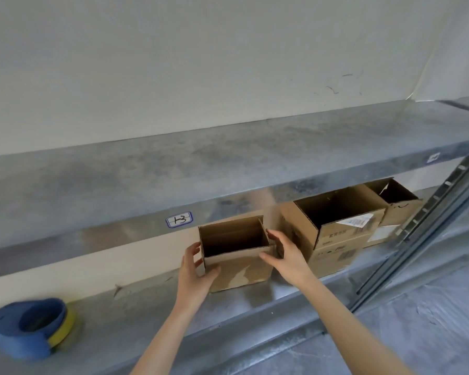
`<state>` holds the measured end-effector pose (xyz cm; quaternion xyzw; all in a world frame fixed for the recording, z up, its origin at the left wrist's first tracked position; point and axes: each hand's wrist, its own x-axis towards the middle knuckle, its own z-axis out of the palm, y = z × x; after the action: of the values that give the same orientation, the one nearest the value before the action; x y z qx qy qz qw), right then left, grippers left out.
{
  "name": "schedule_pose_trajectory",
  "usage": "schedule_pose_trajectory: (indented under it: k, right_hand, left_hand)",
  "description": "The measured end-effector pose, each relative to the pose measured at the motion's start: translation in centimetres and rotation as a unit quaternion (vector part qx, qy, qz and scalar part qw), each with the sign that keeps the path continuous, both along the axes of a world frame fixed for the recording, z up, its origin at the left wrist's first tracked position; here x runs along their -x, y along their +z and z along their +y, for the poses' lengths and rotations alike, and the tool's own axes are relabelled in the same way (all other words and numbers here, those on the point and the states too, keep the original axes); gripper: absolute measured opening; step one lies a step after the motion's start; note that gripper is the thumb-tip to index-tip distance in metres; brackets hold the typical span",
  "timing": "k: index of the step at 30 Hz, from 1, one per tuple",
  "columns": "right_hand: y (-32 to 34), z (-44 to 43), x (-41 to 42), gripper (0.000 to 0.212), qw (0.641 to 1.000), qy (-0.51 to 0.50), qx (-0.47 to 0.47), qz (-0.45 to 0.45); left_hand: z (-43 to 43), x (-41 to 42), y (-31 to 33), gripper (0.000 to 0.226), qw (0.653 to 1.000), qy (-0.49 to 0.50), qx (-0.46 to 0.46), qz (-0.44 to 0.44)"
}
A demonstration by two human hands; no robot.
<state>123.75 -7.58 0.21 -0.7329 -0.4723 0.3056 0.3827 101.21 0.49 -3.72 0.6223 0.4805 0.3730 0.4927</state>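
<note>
head view: a small open cardboard box (pixel 241 269) stands on the lower metal shelf (pixel 152 315), its inside too dark to see. the left hand (pixel 194 272) clasps its left corner, thumb on the front. the right hand (pixel 287 255) pinches the right edge, fingertips partly hidden. a blurred blue tape dispenser (pixel 27 327) is cut off at the left.
</note>
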Motion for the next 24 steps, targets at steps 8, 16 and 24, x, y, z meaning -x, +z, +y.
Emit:
schedule_pose_trajectory:
  k: [8,16,24]
  right_hand:
    - [2.2,0.8,-1.4,0.062,0.992,0.036,-0.059,-0.110]
    - [4.3,0.6,-2.5,0.060,0.941,0.116,-0.086,-0.306]
    - [3.7,1.6,-0.3,0.062,0.886,0.196,-0.069,-0.414]
  left_hand:
    - [-1.6,-3.1,0.3,0.063,0.998,0.050,0.003,-0.026]
    - [-2.8,-4.6,1.3,0.061,0.988,0.032,-0.052,0.143]
    - [-5.0,0.3,4.0,0.064,0.877,0.050,-0.204,0.433]
